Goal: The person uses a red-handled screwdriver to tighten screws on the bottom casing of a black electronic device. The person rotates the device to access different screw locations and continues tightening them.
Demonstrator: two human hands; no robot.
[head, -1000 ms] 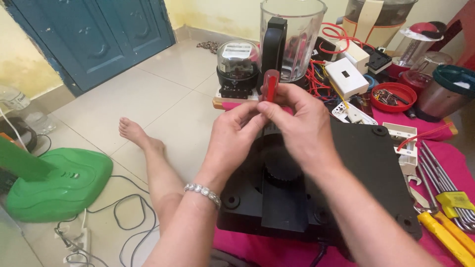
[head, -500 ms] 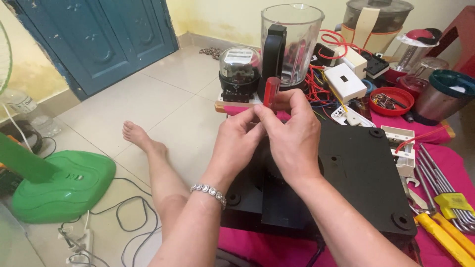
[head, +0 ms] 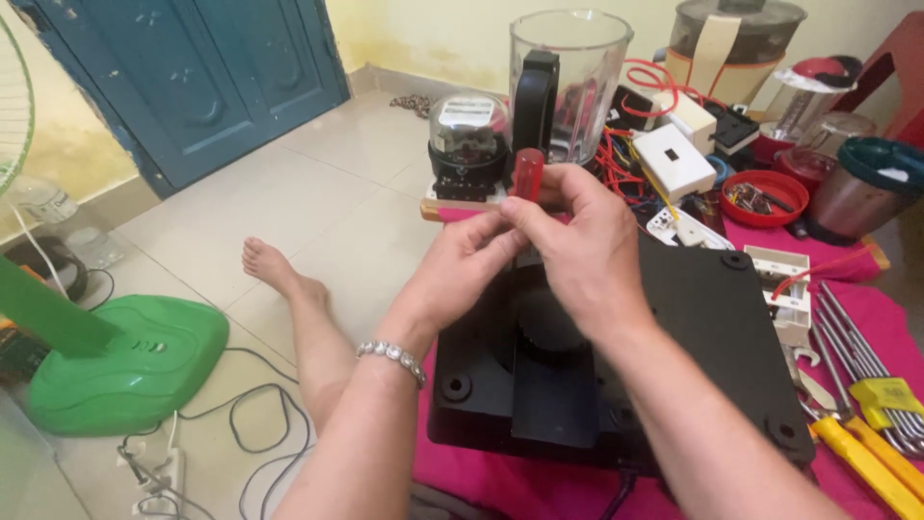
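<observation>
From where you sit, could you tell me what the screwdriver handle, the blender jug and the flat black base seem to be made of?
Screwdriver handle: glossy red, probably plastic.
Blender jug: clear and see-through, glass or plastic; I cannot tell which.
Flat black base: matte black, likely moulded plastic, with round feet at the corners.

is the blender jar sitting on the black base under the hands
No, the blender jar stands apart, behind the black base, while both hands hold a red-handled screwdriver over that base.

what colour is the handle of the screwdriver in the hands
Red. The screwdriver handle sticks up above the right hand, clearest in the head view.
</observation>
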